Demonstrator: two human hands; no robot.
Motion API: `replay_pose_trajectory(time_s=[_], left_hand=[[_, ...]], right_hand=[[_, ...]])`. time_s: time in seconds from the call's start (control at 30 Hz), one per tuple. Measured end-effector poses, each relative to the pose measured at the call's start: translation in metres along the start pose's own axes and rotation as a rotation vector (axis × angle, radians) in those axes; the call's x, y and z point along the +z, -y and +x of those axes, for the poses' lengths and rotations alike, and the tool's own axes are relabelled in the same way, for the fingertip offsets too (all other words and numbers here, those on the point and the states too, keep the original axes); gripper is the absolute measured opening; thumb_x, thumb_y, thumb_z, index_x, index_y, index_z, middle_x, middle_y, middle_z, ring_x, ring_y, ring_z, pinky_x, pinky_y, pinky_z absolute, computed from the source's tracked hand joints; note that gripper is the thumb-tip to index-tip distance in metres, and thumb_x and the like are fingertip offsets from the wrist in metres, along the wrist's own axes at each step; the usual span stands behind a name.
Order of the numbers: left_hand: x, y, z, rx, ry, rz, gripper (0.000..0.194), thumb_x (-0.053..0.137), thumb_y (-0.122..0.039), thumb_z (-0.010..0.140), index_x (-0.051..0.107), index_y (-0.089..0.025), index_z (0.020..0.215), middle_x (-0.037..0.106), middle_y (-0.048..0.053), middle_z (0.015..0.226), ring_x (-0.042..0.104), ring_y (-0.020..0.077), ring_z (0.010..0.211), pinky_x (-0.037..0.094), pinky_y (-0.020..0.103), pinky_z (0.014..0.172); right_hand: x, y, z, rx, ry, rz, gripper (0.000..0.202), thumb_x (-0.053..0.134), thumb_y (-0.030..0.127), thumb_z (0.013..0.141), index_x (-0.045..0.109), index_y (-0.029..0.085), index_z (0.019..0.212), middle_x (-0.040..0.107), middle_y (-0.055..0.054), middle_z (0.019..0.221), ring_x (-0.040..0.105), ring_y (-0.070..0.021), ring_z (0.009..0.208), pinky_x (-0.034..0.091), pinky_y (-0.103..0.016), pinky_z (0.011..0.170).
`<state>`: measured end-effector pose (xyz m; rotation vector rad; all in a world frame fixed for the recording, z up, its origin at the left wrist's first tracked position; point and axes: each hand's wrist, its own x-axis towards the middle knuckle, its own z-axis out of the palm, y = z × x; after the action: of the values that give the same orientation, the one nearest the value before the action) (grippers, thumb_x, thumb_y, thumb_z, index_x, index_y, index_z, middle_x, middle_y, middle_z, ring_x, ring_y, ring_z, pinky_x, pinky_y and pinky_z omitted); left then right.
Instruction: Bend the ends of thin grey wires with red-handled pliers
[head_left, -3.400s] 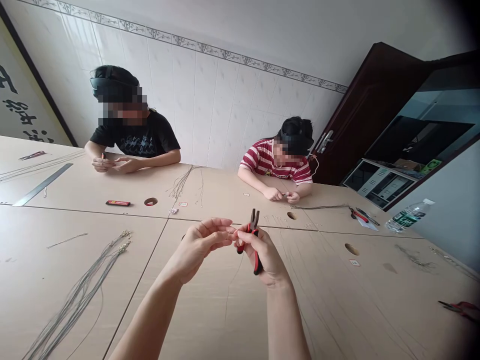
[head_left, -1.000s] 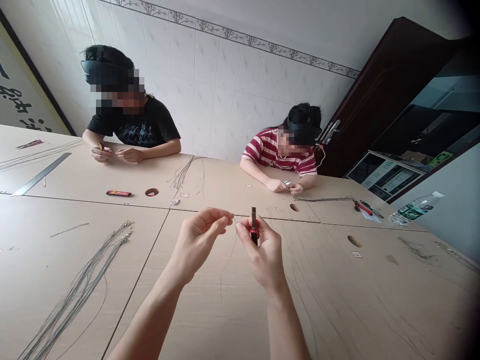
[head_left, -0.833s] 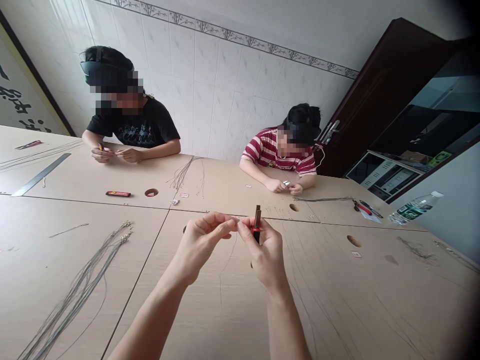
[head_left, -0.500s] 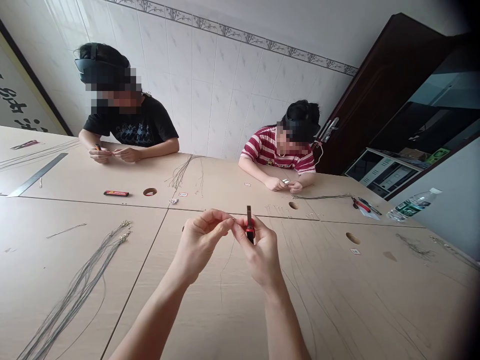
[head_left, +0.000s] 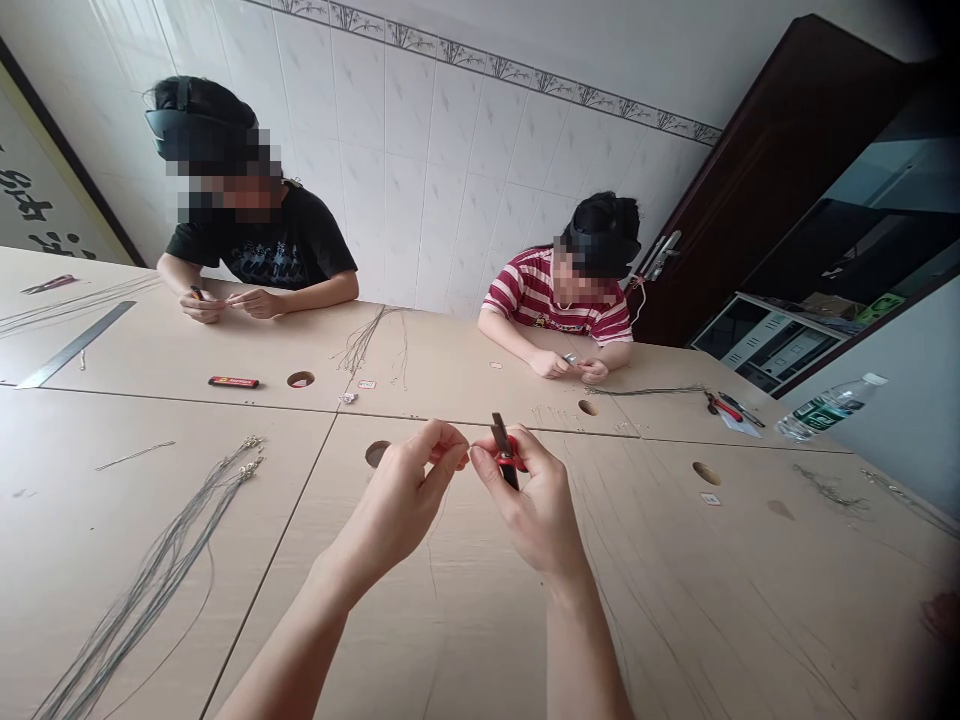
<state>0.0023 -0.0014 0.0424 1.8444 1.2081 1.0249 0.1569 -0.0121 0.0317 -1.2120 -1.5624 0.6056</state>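
Note:
My left hand (head_left: 420,475) is closed in a pinch on a thin cord (head_left: 432,560), which hangs below its fingers over the table. Close beside it, my right hand (head_left: 536,495) grips small pliers (head_left: 507,455) with red and black handles, their metal jaws pointing up. The thumb and forefinger of that hand also come together near the left fingertips; what they pinch is too small to make out. A bundle of grey cords (head_left: 161,565) with metal clasps at its upper end lies to the left.
Across the table (head_left: 480,640), one person (head_left: 262,240) in black and another (head_left: 559,290) in striped red handle small items. A steel ruler (head_left: 79,345), a red-black box cutter (head_left: 234,382), red-handled pliers (head_left: 724,407) and a bottle (head_left: 829,408) lie around. Round holes pierce the tabletop.
The pliers have tilted and their jaws now show slightly apart. My left hand has turned a little and uncovered a table hole, and the hanging cord has shifted left.

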Motion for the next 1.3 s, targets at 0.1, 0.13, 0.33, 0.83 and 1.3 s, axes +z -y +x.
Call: replay_pose_trajectory(time_s=[0.1, 0.13, 0.33, 0.83, 1.3], left_hand=[[-0.0009, 0.0, 0.0009, -0.006, -0.016, 0.03, 0.024, 0.041, -0.034, 0.098, 0.053, -0.022, 0.082, 0.064, 0.0, 0.078, 0.044, 0.0121, 0.054, 0.031, 0.025, 0.049], [-0.0014, 0.0, 0.0011, -0.007, -0.017, 0.04, 0.023, 0.042, -0.034, 0.098, 0.053, -0.022, 0.081, 0.064, 0.0, 0.077, 0.04, 0.0114, 0.051, 0.03, 0.025, 0.049], [-0.0028, 0.0008, 0.0002, -0.033, 0.056, 0.083, 0.025, 0.039, -0.036, 0.099, 0.057, -0.022, 0.088, 0.065, -0.001, 0.078, 0.032, 0.0115, 0.05, 0.026, 0.026, 0.049], [-0.0049, 0.0034, -0.0008, 0.003, 0.115, 0.164, 0.024, 0.037, -0.033, 0.1, 0.056, -0.021, 0.093, 0.066, -0.001, 0.08, 0.038, 0.011, 0.051, 0.033, 0.026, 0.054], [-0.0045, 0.003, 0.0034, 0.001, 0.108, -0.176, 0.025, 0.045, -0.037, 0.098, 0.062, -0.02, 0.101, 0.07, 0.005, 0.101, 0.063, 0.0194, 0.098, 0.048, 0.03, 0.078]], right_hand=[[-0.0027, 0.0001, -0.0001, -0.02, -0.054, -0.076, 0.017, 0.059, 0.03, 0.091, 0.055, 0.022, 0.077, 0.058, -0.001, 0.076, 0.053, -0.017, 0.074, 0.044, -0.03, 0.074], [-0.0035, 0.0005, -0.0003, -0.03, -0.061, -0.098, 0.017, 0.059, 0.03, 0.091, 0.055, 0.022, 0.077, 0.057, 0.0, 0.076, 0.052, -0.0171, 0.073, 0.044, -0.03, 0.073], [-0.0031, 0.0042, -0.0011, -0.091, 0.035, -0.125, 0.011, 0.055, 0.024, 0.092, 0.057, 0.023, 0.082, 0.058, -0.002, 0.081, 0.053, -0.0189, 0.077, 0.044, -0.033, 0.075], [-0.0014, -0.0026, 0.0003, -0.102, 0.056, -0.166, 0.012, 0.056, 0.02, 0.091, 0.054, 0.022, 0.08, 0.056, 0.0, 0.079, 0.052, -0.018, 0.078, 0.042, -0.032, 0.077], [-0.0049, -0.0026, -0.0021, -0.004, 0.061, -0.009, 0.015, 0.052, 0.033, 0.097, 0.053, 0.023, 0.086, 0.059, -0.001, 0.086, 0.054, -0.0161, 0.081, 0.045, -0.028, 0.076]])
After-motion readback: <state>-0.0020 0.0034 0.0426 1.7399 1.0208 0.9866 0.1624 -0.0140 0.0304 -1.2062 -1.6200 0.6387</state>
